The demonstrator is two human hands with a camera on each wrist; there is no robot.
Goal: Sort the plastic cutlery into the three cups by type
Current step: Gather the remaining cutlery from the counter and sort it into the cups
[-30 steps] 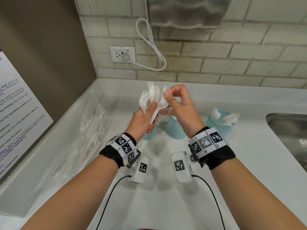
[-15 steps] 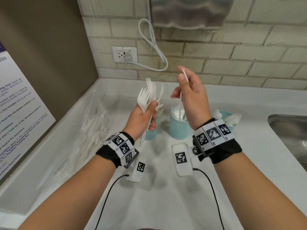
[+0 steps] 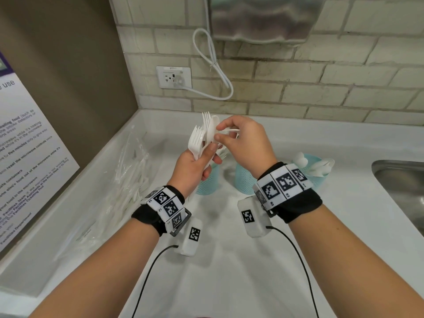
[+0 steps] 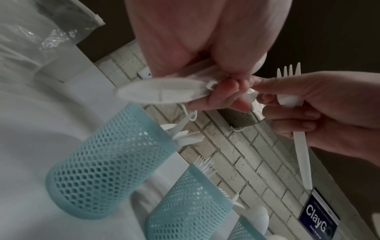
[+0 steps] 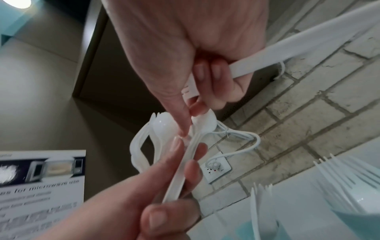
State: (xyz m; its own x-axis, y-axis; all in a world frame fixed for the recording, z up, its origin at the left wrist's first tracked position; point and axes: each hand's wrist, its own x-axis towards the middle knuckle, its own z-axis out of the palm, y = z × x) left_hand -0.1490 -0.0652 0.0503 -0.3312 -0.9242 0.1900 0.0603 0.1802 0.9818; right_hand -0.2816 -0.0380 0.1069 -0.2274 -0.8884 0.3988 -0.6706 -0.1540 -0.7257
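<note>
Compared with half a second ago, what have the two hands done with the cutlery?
The right hand has come back up from over the middle cup to the bundle of cutlery and is pinching another piece at its top, while its other fingers hold a fork. The left hand keeps its grip on the bundle. The three cups have not moved.
</note>
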